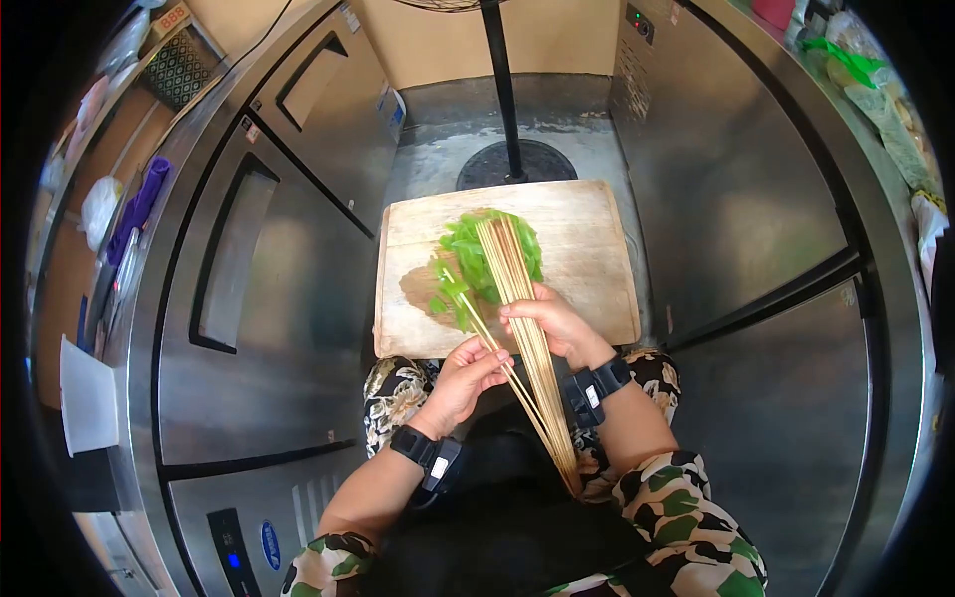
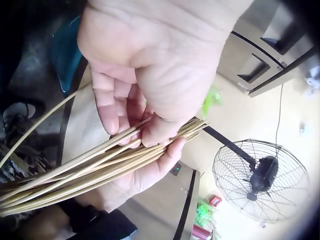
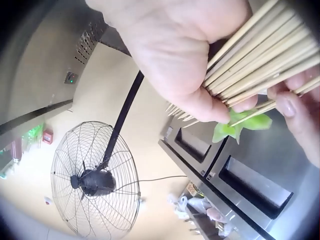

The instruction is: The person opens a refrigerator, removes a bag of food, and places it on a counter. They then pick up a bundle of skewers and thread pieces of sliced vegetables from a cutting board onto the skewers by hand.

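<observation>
Skewers [image 1: 538, 363], bundled in the right hand [image 1: 557, 320], gripped by thumb and fingers; the left hand [image 1: 464, 383], thumb and fingers pinching, holds others tipped with greens [image 1: 451, 286].

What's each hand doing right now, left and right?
Left hand: closed, pinching at least one stick tipped with green pieces.
Right hand: closed, holding the bundle of sticks.
</observation>
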{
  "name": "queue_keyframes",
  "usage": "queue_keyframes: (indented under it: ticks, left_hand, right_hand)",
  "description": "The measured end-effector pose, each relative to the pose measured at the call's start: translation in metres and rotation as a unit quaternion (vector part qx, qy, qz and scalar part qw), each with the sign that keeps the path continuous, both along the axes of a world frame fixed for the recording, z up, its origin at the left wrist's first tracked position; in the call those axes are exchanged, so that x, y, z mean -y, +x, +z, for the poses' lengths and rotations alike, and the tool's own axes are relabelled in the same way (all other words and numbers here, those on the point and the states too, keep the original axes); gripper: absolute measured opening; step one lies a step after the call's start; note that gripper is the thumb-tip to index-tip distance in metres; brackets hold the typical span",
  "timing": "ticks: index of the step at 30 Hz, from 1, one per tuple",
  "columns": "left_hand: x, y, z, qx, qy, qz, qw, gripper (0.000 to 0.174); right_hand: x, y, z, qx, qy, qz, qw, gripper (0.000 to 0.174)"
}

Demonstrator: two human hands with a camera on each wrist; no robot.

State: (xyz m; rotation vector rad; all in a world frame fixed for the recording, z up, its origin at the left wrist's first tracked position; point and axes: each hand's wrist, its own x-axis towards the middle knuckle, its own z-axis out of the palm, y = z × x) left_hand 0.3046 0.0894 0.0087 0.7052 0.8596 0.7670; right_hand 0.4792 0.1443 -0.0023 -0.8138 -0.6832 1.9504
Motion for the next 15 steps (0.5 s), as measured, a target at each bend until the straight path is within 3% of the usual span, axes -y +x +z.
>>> queue_keyframes:
  ticks: [4,15]
  left_hand:
    - [-0.006,0.014,0.000,-0.014,0.009,-0.029,0.999,0.019]
    - [-0.007,0.030,0.005,-0.038,0.070,-0.043,0.996,0.010]
  right_hand:
    - [0.003,0.003,0.006,0.037,0.038,0.003,0.999,0.024]
    - [0.007,0.015,0.009,-0.010,0.013,-0.040,0.999,0.016]
